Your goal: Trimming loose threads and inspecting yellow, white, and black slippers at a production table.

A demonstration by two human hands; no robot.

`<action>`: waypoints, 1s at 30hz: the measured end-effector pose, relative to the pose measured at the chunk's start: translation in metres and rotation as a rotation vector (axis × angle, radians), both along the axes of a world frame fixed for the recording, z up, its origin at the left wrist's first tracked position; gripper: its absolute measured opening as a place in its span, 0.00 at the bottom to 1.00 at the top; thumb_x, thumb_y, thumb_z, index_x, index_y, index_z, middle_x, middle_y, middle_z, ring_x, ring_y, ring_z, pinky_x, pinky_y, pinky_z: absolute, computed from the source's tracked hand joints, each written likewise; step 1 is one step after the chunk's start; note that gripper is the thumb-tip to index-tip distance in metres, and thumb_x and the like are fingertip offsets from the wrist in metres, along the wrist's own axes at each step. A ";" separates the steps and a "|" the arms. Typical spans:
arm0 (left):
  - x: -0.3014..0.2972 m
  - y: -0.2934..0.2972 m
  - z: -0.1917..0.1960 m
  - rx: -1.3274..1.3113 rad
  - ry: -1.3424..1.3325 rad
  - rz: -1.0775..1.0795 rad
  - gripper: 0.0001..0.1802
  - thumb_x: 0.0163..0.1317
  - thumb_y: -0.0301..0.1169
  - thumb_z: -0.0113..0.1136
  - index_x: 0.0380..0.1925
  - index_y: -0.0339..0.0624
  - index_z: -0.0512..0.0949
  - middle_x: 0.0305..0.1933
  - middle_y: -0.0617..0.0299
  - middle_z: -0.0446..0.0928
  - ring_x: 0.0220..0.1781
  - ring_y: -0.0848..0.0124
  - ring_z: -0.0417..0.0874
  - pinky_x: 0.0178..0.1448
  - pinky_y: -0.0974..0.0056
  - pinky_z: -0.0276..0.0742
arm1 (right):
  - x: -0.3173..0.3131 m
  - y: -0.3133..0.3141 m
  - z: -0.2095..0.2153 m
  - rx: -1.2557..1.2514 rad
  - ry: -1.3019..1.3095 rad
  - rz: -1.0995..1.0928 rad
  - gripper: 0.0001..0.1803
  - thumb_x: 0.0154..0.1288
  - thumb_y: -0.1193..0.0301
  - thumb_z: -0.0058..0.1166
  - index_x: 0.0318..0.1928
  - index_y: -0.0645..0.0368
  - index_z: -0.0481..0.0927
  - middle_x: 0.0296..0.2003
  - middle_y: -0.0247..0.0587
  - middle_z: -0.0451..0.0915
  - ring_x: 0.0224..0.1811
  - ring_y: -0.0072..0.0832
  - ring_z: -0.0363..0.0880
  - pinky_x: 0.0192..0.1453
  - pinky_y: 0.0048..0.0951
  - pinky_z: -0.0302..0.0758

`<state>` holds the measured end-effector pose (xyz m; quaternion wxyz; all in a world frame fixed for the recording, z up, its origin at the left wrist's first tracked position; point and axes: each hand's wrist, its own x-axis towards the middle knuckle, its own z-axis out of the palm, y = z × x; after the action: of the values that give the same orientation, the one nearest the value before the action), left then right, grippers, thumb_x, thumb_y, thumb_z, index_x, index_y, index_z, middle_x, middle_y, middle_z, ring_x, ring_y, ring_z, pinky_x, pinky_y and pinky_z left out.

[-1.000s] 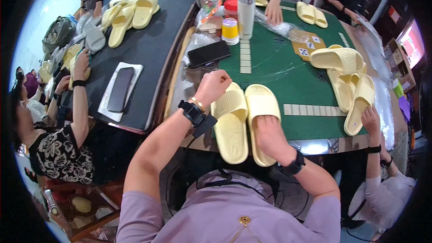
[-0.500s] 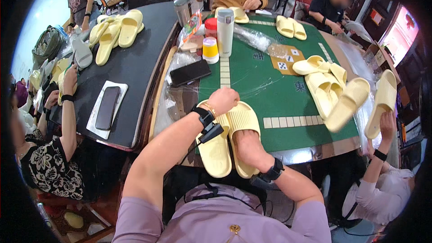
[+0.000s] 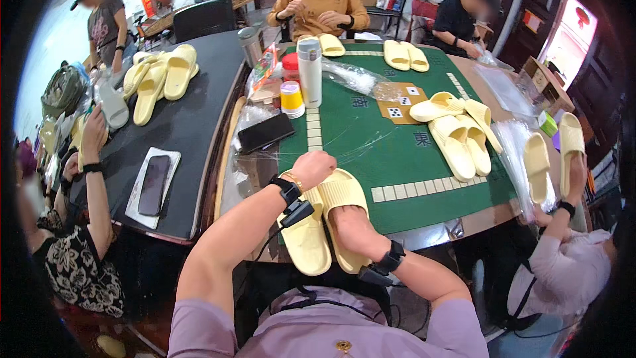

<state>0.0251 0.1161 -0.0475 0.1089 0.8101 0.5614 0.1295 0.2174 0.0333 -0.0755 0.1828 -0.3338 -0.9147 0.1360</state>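
at the near edge of the green mat [image 3: 401, 215] lie two yellow slippers [image 3: 307, 248], my right hand [image 3: 356, 231] inside one's strap, my left hand [image 3: 311, 169] curled by the toes (fingertips hidden; i can't tell their grip). a careless tug could drag them off. toes point away from me, long axes crossing that edge.

The person's left hand [image 3: 314, 169] curled, left forearm [image 3: 246, 225] diagonal; right hand [image 3: 356, 231] angled inward, fingers hidden, elbow [image 3: 460, 288] bent
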 end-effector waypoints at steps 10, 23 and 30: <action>-0.016 -0.003 0.009 0.023 -0.063 0.091 0.09 0.57 0.32 0.54 0.30 0.43 0.83 0.34 0.53 0.82 0.38 0.53 0.83 0.43 0.52 0.80 | 0.006 -0.008 0.017 0.024 0.068 0.007 0.12 0.56 0.75 0.51 0.41 0.66 0.75 0.38 0.57 0.79 0.40 0.51 0.79 0.48 0.47 0.75; -0.023 -0.041 0.026 0.075 -0.481 0.034 0.07 0.57 0.26 0.61 0.34 0.35 0.81 0.29 0.53 0.81 0.30 0.63 0.83 0.37 0.62 0.77 | -0.030 0.068 0.039 -0.216 0.582 -0.176 0.14 0.61 0.76 0.52 0.48 0.62 0.78 0.41 0.47 0.82 0.36 0.43 0.82 0.41 0.37 0.79; -0.026 -0.052 0.021 -0.190 -0.910 0.264 0.11 0.59 0.23 0.61 0.42 0.33 0.78 0.30 0.59 0.81 0.30 0.76 0.81 0.35 0.69 0.79 | -0.040 0.076 0.033 -0.516 0.655 -0.138 0.08 0.65 0.72 0.53 0.38 0.65 0.81 0.28 0.43 0.84 0.30 0.27 0.84 0.35 0.28 0.77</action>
<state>-0.0004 0.0643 -0.0267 0.3995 0.5796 0.5641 0.4316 0.1770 0.1093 -0.0426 0.3827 -0.3684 -0.7197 0.4470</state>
